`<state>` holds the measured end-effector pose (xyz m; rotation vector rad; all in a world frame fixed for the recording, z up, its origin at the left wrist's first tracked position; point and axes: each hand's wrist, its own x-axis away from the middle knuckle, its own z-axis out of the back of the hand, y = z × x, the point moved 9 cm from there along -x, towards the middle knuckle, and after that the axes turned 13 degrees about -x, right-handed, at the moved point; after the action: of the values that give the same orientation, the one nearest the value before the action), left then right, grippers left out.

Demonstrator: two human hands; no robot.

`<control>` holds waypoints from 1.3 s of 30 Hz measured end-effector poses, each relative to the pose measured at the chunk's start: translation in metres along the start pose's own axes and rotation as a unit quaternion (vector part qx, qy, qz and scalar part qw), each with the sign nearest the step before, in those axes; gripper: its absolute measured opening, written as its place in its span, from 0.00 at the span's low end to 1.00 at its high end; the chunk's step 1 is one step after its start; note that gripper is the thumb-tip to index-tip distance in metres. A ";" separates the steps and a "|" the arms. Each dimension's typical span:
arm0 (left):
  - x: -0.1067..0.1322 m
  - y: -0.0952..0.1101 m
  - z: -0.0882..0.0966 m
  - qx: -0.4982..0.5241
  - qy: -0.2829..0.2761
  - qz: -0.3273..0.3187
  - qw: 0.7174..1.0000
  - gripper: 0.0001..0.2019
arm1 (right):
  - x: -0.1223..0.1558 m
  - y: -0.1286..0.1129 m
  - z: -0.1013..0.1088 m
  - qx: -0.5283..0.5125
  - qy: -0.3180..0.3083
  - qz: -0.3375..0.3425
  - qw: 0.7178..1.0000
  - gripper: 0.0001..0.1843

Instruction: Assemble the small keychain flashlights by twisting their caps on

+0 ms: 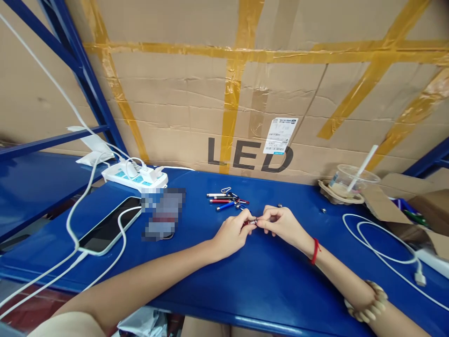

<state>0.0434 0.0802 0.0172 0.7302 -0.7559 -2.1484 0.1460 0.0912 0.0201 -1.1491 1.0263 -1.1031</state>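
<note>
Over the middle of the blue table, my left hand [234, 234] is closed around a small dark-red metal tube [248, 223], mostly covered by the fingers. My right hand [282, 225] pinches the tube's silvery right end between thumb and fingertips, so both hands meet there. Just beyond my left hand lies a loose group of slim metal keychain tubes: a silver tube [216, 194], a red tube [219, 201] and a blue tube [225, 206] among them, with small clips at their right ends. A tiny shiny metal piece [279, 205] rests behind my right hand.
Leftward are a phone [108, 227], a blurred-out item [163, 215] and a white power strip [135, 175] with trailing cables. To the right stand a plastic cup with straw [354, 180], another metal piece [323, 210] and a coiled white cable [372, 248]. A large cardboard box [182, 103] walls the back.
</note>
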 end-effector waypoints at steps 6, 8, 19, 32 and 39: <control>0.000 -0.002 0.005 -0.087 0.025 0.014 0.996 0.05 | -0.007 0.019 -0.002 -0.031 -0.023 -0.033 0.999 0.19; 0.000 -0.001 0.006 -0.103 0.027 0.014 0.994 0.08 | -0.009 0.025 -0.002 -0.038 -0.029 -0.053 0.997 0.21; -0.001 0.008 0.009 -0.134 0.039 -0.001 0.990 0.12 | -0.008 0.028 0.001 -0.037 -0.053 -0.094 0.993 0.21; -0.002 0.007 0.010 -0.134 0.031 0.039 0.990 0.13 | -0.010 0.027 0.004 0.037 -0.093 -0.061 0.993 0.22; 0.005 0.013 0.011 -0.191 0.030 0.012 0.981 0.14 | -0.018 0.030 0.005 -0.080 -0.088 -0.072 0.990 0.31</control>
<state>0.0389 0.0720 0.0326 0.5744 -0.3025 -2.1523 0.1520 0.1115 -0.0085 -1.4423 0.9161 -1.0243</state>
